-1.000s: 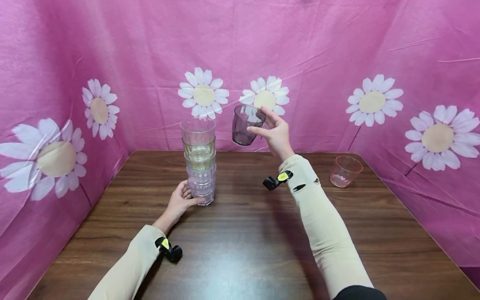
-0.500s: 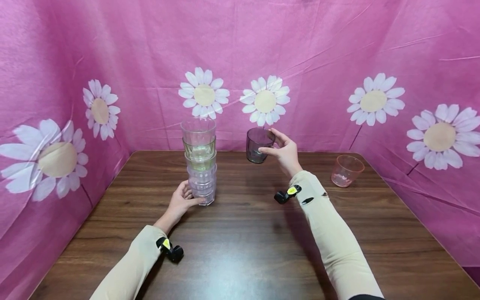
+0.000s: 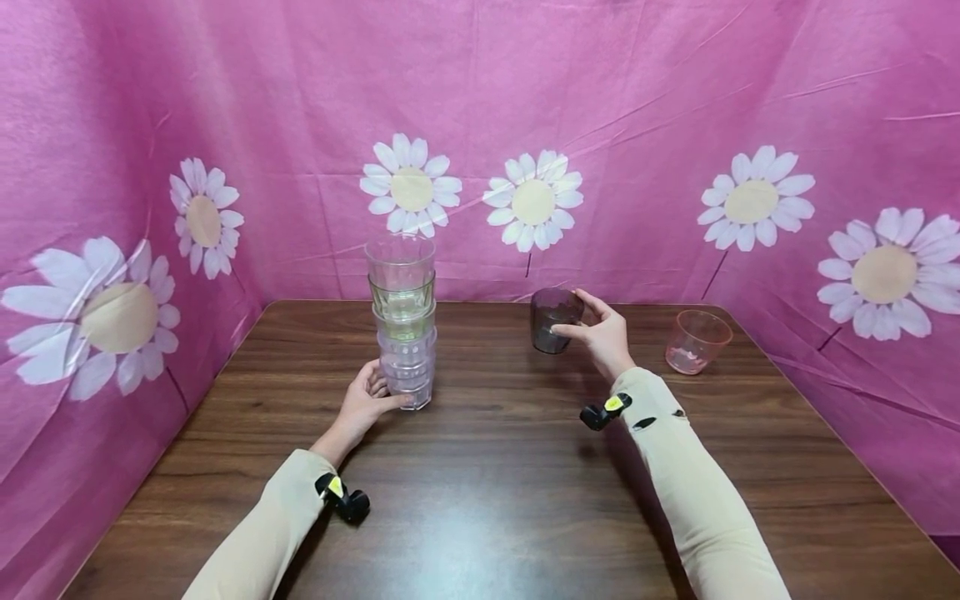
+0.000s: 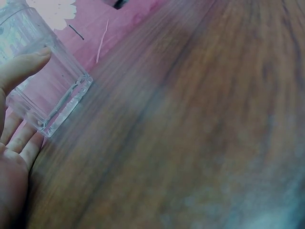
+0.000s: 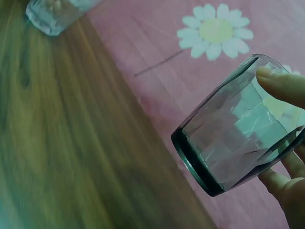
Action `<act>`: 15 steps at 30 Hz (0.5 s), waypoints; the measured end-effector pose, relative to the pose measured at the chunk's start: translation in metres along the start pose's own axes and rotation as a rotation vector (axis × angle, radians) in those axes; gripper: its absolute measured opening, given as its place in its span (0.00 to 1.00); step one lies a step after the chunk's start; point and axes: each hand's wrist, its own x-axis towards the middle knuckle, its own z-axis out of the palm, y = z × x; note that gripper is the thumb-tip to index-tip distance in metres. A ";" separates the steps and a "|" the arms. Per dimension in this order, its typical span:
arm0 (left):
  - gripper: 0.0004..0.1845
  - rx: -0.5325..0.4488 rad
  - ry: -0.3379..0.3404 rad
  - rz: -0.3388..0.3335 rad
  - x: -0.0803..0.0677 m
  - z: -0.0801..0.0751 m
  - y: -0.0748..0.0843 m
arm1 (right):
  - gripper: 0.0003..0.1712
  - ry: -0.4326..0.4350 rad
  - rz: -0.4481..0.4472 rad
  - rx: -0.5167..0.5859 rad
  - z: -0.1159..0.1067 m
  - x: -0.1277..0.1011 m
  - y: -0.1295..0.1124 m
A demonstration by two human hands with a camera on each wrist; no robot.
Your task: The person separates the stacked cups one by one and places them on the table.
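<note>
Right hand [image 3: 606,337] grips dark cup [image 3: 552,321]; left hand [image 3: 365,400] steadies stack [image 3: 401,321]

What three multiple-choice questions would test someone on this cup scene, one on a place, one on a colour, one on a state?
1. Where does the pink cup stand?
A. far right of the table
B. atop the stack
C. beside the left hand

2. What colour is the cup in the right hand?
A. bright yellow
B. dark smoky purple
C. white

3. What is the left hand doing?
A. lying flat on the table
B. lifting the pink cup
C. holding the base of the stack of cups

Answers: 1 A, it stands alone near the table's right edge. 2 B, its wall looks dark purple. 3 C, fingers wrap the bottom cup.
</note>
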 end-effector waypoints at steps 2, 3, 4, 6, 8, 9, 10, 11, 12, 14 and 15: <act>0.38 0.000 0.003 0.000 0.000 0.000 0.000 | 0.49 0.023 0.015 -0.017 -0.009 -0.002 0.004; 0.38 0.000 0.004 0.000 0.000 0.000 0.000 | 0.49 0.034 0.025 -0.027 -0.014 -0.003 0.006; 0.38 0.001 0.004 0.000 0.000 0.000 -0.001 | 0.50 0.047 0.036 -0.029 -0.018 -0.004 0.007; 0.38 -0.001 0.006 0.001 0.001 0.000 -0.001 | 0.50 0.066 0.049 -0.042 -0.026 -0.007 0.010; 0.38 -0.003 0.006 0.001 0.001 0.000 -0.001 | 0.50 0.091 0.056 -0.053 -0.034 -0.009 0.012; 0.38 -0.003 0.005 0.001 0.001 0.000 -0.001 | 0.50 0.105 0.058 -0.056 -0.038 -0.010 0.013; 0.38 -0.001 0.004 0.000 0.001 0.000 -0.001 | 0.50 0.117 0.057 -0.053 -0.041 -0.011 0.013; 0.38 -0.002 0.005 -0.001 0.001 0.000 -0.001 | 0.50 0.129 0.057 -0.049 -0.045 -0.012 0.013; 0.38 -0.001 0.004 -0.002 0.001 0.000 -0.001 | 0.50 0.143 0.059 -0.053 -0.049 -0.012 0.013; 0.38 0.000 0.004 -0.004 0.001 0.000 -0.001 | 0.50 0.169 0.071 -0.046 -0.056 -0.013 0.013; 0.38 0.000 0.004 -0.005 0.001 0.000 -0.001 | 0.51 0.174 0.077 -0.036 -0.060 -0.013 0.013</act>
